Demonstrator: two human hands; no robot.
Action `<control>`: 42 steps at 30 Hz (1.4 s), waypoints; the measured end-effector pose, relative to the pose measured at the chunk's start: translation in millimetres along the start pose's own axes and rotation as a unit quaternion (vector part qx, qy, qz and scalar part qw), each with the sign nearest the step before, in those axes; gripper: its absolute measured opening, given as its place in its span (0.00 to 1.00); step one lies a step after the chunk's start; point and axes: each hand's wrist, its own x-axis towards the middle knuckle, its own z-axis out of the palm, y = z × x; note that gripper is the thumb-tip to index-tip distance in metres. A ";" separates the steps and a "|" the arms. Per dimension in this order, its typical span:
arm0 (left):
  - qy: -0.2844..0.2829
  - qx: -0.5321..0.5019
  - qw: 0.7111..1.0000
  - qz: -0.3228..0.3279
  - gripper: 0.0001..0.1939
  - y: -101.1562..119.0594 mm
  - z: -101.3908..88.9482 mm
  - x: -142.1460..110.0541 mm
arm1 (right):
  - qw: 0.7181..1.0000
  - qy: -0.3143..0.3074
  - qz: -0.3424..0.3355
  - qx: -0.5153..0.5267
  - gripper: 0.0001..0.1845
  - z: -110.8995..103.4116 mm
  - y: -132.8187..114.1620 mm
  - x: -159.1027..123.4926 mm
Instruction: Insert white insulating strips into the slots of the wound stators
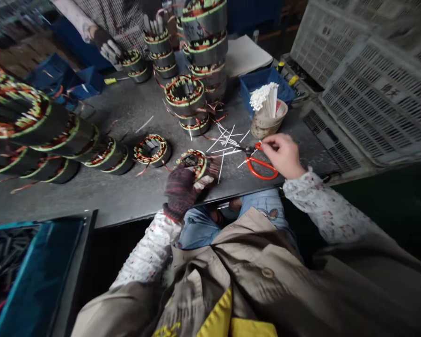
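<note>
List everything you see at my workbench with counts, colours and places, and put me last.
Table: one, dark grey, centre
Wound rings: many, dark with green rims and copper wire, stacked and single on table
Scissors: one pair, orange-red handles, right of centre
Loose strips: many, white, by scissors
Cup: one, stained beige, beyond scissors
Sticks: many, white, in cup
Blue tray: one, blue, behind cup
Crates: several, pale grey, right
Teal container: one, teal, lower left
Co-worker's hands: two, grey-and-black gloves, far side
Sleeves: two, pale patterned, your forearms
Left hand: one, dark purplish glove, around held ring
Right hand: one, bare, at scissors' handle
</note>
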 end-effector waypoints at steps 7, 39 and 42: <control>0.113 -0.071 0.988 -0.077 0.18 11.2 11.4 -17.3 | 0.993 0.050 0.069 -0.086 0.02 13.1 2.6 90.1; 0.018 0.113 0.993 0.009 0.20 23.2 9.0 -33.2 | 0.937 -0.103 -0.209 0.260 0.08 6.0 -113.5 -86.2; 0.036 0.120 0.992 -0.010 0.30 25.3 8.1 -29.8 | 0.930 -0.125 -0.213 0.271 0.07 5.4 -109.1 -84.7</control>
